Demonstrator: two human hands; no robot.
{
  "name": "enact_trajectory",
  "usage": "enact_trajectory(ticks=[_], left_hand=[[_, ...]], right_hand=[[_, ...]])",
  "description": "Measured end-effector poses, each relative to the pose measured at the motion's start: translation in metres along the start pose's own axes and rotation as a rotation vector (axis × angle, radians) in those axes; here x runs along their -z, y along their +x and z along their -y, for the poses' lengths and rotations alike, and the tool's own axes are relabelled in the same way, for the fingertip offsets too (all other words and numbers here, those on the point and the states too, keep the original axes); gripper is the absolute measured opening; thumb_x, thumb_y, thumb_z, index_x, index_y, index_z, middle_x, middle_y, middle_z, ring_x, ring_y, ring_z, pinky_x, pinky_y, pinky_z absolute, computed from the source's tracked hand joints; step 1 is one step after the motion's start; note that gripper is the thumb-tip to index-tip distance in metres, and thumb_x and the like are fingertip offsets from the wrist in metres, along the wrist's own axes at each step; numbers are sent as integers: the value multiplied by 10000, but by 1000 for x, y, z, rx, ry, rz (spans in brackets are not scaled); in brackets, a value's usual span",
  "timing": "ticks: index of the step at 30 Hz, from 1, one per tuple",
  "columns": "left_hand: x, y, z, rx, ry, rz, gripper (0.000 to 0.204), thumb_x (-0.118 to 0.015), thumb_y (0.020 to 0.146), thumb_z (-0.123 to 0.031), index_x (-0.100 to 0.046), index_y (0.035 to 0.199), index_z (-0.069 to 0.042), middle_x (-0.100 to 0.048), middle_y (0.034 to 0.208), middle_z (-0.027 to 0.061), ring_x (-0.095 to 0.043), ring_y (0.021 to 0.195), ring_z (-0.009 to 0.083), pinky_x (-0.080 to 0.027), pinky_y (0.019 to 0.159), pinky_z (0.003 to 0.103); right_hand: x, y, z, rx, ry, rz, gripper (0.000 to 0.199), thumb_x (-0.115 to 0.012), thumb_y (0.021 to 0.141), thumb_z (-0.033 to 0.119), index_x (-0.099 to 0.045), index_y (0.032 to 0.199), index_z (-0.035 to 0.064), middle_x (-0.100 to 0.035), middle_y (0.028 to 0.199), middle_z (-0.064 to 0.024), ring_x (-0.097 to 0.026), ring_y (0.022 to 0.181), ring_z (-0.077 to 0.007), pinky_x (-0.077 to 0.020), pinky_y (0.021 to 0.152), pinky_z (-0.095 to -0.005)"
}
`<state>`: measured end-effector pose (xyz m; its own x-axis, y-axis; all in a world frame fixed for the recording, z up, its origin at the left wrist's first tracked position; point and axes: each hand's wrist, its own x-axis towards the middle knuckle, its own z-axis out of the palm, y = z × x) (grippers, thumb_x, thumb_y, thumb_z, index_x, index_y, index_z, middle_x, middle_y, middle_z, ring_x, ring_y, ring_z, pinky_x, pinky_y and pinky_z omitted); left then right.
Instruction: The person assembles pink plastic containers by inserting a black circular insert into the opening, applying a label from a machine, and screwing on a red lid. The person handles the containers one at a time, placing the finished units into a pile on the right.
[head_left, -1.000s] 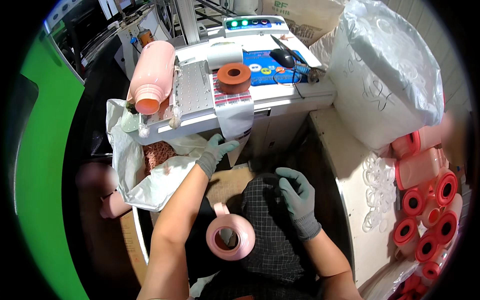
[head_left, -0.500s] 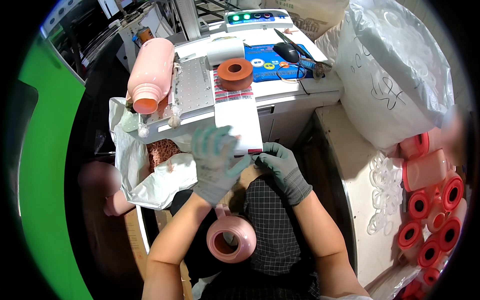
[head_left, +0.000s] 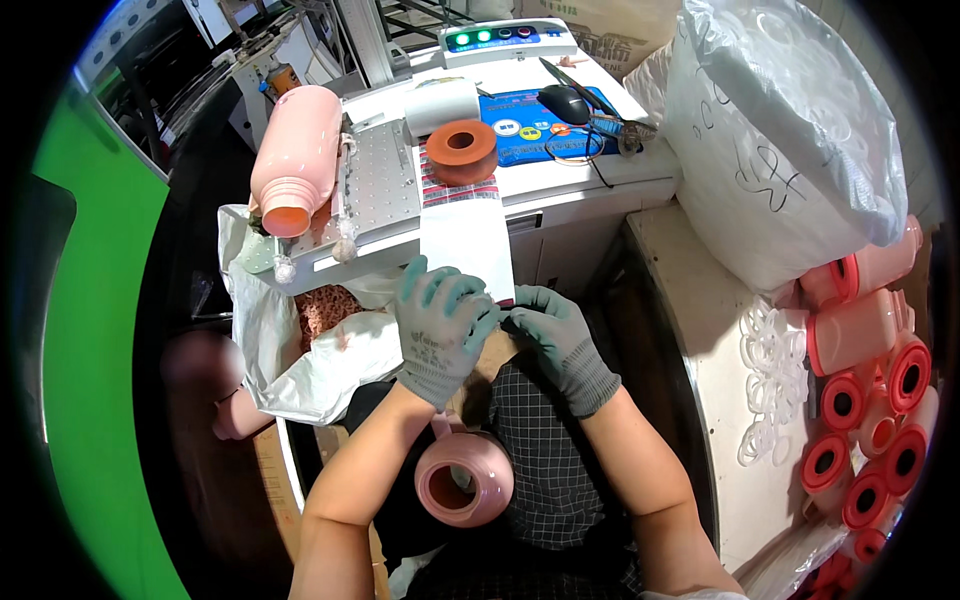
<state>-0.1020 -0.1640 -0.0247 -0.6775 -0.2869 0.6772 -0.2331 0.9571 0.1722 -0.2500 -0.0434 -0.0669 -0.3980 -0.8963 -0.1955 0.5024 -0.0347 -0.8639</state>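
Note:
My left hand (head_left: 440,325), in a grey-green glove, is raised with its fingers apart over the lower edge of a white sheet (head_left: 465,235). The sheet hangs down from a perforated metal plate (head_left: 385,195). My right hand (head_left: 562,345), gloved too, pinches the sheet's lower right corner, and its fingertips meet those of my left hand. An orange cap (head_left: 462,150) stands on the sheet's upper end. In my lap lies a pink jar (head_left: 463,480) with its mouth toward me; neither hand touches it.
A pink bottle (head_left: 295,160) lies on the plate's left side. Below it hangs an open white bag (head_left: 330,350) of orange pieces. At the right are a big white sack (head_left: 790,130), white rings (head_left: 770,370) and several pink jars with red lids (head_left: 870,330).
Both hands have risen from my lap to the sheet's lower edge. The left came away from the white bag. The pink jar stays in my lap.

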Motion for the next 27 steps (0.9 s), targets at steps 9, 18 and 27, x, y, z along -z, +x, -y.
enact_trajectory(ticks=[9,18,27], left_hand=[[65,-144,-40,633,-626,-189,194,-761,880,-22,-710,1066,0,-712,1055,121,-699,907,235,-578,790,365],[100,-112,-167,5,-876,115,250,-843,775,-158,-785,1015,-116,-744,995,46,-746,953,255,-603,753,378],[154,-171,-101,1489,-1291,-134,87,-774,904,-80,-746,939,-5,-722,840,28,-631,732,87,-497,698,237]], right_hand=[[15,-130,30,-81,59,-4,318,-565,1096,235,-609,1258,-35,-651,836,-101,-562,628,-143,-519,670,-281],[7,-292,-15,-443,-273,35,968,-793,930,165,-194,1675,15,-493,1569,-133,-499,1410,-205,-451,1136,-358],[-17,-297,-33,38,-751,-30,1044,-912,796,177,-308,1606,-87,-657,1405,-207,-674,1227,-223,-534,1047,-358]])
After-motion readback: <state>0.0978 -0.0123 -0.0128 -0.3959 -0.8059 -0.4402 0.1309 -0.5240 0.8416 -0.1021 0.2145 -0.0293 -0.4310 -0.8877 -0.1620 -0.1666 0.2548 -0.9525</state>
